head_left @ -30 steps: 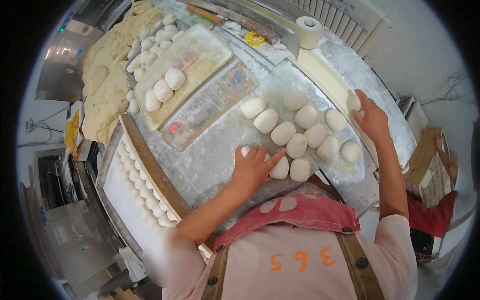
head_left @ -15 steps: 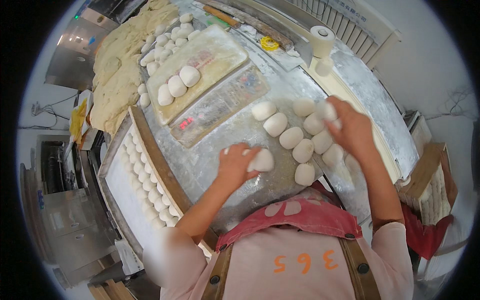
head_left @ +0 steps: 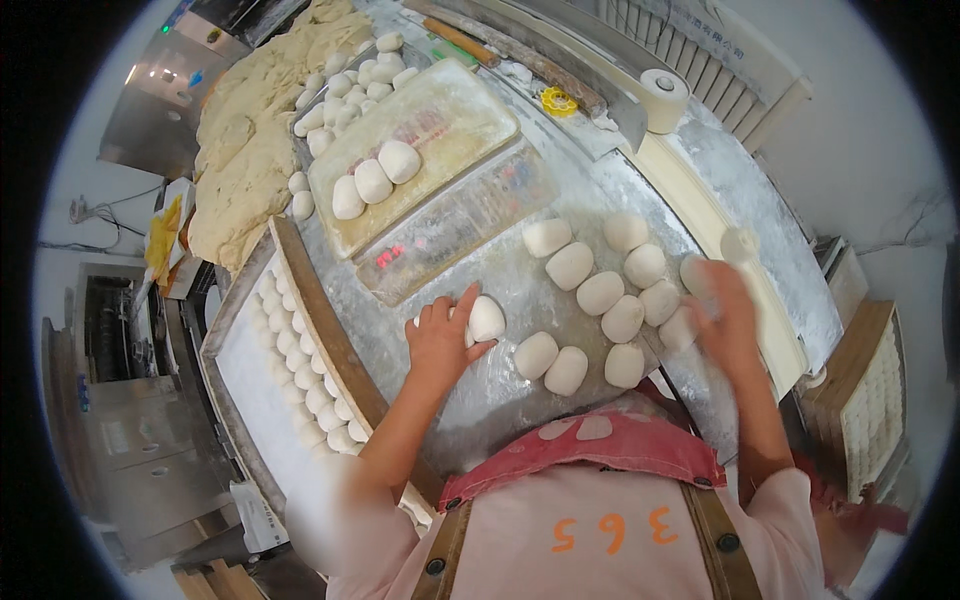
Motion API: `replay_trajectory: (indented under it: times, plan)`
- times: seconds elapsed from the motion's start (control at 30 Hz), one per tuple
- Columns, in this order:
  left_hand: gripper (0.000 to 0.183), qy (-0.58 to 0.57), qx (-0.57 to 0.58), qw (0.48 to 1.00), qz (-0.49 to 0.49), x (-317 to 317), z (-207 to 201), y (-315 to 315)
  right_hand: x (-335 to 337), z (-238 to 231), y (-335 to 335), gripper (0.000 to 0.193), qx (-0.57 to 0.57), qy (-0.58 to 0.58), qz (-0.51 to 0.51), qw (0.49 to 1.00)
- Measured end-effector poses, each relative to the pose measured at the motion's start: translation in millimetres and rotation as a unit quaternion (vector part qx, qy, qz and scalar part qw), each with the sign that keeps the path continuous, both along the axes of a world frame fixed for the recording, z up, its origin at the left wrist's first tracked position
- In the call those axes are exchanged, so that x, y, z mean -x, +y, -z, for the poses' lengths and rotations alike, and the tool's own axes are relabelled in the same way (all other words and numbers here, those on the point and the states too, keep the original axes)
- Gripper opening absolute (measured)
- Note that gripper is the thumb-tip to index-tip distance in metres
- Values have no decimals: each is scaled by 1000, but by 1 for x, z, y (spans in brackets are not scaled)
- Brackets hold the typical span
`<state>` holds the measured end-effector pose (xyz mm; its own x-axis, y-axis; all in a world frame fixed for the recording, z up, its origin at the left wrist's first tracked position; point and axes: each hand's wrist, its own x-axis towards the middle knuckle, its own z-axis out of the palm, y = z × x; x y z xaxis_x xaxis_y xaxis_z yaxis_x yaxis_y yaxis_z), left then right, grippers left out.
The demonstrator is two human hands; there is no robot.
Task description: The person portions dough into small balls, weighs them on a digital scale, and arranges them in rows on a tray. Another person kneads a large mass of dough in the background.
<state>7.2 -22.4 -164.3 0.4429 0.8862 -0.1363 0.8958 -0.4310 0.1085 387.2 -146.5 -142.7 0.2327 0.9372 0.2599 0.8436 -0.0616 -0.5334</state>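
Note:
White rounded dough balls lie on the floured metal worktop (head_left: 480, 405). My left hand (head_left: 437, 340) cups a dough ball (head_left: 487, 320) between thumb and forefinger, and a little more white dough shows beside its fingers. To its right sit two dough balls (head_left: 551, 363) side by side. My right hand (head_left: 728, 312), smeared by motion, is at the right end of a loose group of several dough balls (head_left: 623, 319). A dough ball (head_left: 694, 276) is at its fingertips and another (head_left: 678, 329) lies just beside them; whether it grips either cannot be made out.
Behind is a flour-dusted scale (head_left: 440, 240) with three dough balls on its tray (head_left: 480, 115). A big dough mass (head_left: 240, 150) and small pieces (head_left: 350, 95) lie at the far left. A wooden-edged tray (head_left: 330, 330) holds rows of dough balls. Rolling pins (head_left: 520, 55) lie at the back.
My left hand has moved left, and two dough balls now lie to its right. My right hand has come down along the right side of the group. The view has shifted slightly.

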Motion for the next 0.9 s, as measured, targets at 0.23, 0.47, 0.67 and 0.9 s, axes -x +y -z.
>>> replay_trajectory:
  times: [0.23, 0.47, 0.67, 0.9]
  plan:
    - [75, -33, -8, 999, 11, -2, -1, 5, -134, 12, -120, 79, 237, 12, 348, 907]
    - [66, -158, 9, 987, 11, 17, 8, 8, -145, 50, -82, 53, 131, -160, 197, 958]
    - [59, -422, 49, 894, -146, 61, 19, 21, -131, 44, -21, 33, 148, -136, 135, 970]
    - [51, -739, 260, 515, -349, 122, 0, -43, -99, 27, 70, 56, 134, -49, 84, 986]
